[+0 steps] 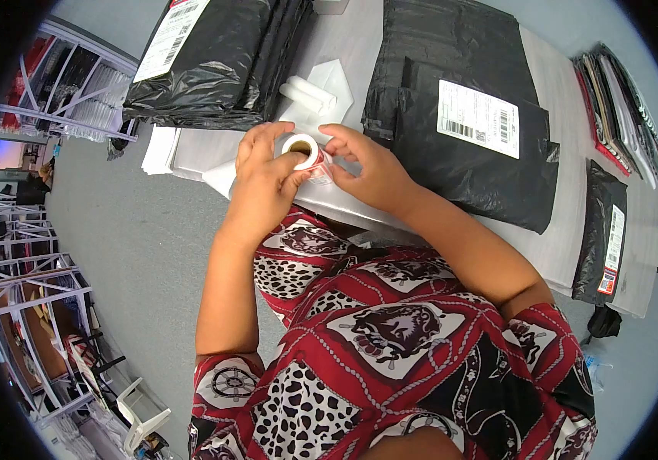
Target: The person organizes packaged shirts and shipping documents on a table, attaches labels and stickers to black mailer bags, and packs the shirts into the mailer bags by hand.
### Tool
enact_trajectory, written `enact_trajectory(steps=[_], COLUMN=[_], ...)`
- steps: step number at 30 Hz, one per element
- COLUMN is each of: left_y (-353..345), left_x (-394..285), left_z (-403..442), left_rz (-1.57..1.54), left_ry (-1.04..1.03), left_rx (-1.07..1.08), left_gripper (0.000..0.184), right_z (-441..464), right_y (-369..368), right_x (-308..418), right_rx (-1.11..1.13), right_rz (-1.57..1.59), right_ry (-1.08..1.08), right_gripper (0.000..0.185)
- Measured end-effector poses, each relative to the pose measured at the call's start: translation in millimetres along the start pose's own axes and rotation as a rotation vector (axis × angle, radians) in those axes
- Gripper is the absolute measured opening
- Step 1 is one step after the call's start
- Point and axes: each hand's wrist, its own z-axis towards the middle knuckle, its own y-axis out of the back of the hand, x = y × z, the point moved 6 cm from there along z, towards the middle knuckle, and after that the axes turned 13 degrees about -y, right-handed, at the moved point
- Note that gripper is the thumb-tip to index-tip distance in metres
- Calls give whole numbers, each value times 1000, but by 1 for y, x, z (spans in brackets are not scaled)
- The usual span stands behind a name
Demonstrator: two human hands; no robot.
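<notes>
A small roll of red-and-white stickers (pixel 320 172) is held upright near the table's front edge, its brown core showing from above. My left hand (pixel 261 172) is closed around the roll's left side, with the thumb across the core. On the other side, my right hand (pixel 371 167) curls its fingers and thumb against the roll's printed edge. Just beyond the roll lie rolled white tubes (pixel 310 95) on a white sheet of paper (pixel 335 80). A stack of black plastic mailing bags (pixel 214 77) stands to the left of them.
Black labelled parcels (pixel 471 165) cover the table (pixel 555 73) to the right. Another labelled parcel (pixel 605 230) lies at the far right, near a stack of folded packets (pixel 620 111). On the left, metal racks (pixel 34 268) and a white chair (pixel 141 418) stand on the grey floor.
</notes>
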Motion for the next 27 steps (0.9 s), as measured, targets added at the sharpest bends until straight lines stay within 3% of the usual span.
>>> enact_trajectory(steps=[6,12,14,18,19,22,24,27], left_y=[2,4,2,14,11,-24,-49,-64], left_x=[1,3,2,-24,-32,-69,-66,-73], left_z=[1,1,2,16,20,44,53,70], left_rz=[-2,80,79,-35,-152,-537,-865,-1398], left_ry=[-17,-14,-12,53,-44,-170,-46,131], left_rx=[15,43,53,-121,-176,-85,-158,-233], left_gripper=[18,18,24,39,52,64,76,87], right_z=[5,19,17,3,-2,-13,-20,-26], right_y=[13,95,131,149,141,114,102,130], right_x=[-10,-17,-25,-13,-2,29,47,24], right_rx=[-75,-346,-487,-438,-403,-212,-17,-188], right_rz=[-8,-71,-64,167,167,330,609,532], right_ry=[-97,-210,-257,-294,-280,-278,-164,-331], right_gripper=[48,53,55,58,58,58,58,61])
